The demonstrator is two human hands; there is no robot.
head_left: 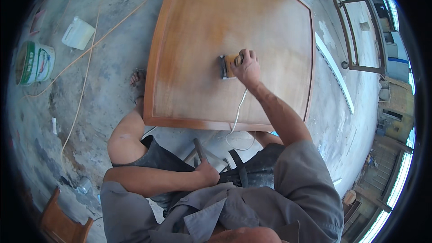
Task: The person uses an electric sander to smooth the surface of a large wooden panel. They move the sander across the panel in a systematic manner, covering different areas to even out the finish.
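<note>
A large brown wooden panel (193, 85) with a raised frame edge lies in front of me, its surface hazy and pale in places. On it sits a yellow and dark electric sander (228, 66), flat against the wood. My right hand (247, 68) is wrapped over the sander's top from the right. A white cord (238, 110) runs from the sander down over the panel's near edge. My left hand (207, 173) is closed above my lap, beside a dark bar (199, 149); whatever its fingers hold is hidden.
To the left stand a green and white bucket (38, 63) and a whitish jug (78, 33). An orange hose (91, 47) crosses the concrete floor. A wheeled metal frame (353, 29) and a long white strip (335, 72) are at the right. A wooden chair (63, 220) is lower left.
</note>
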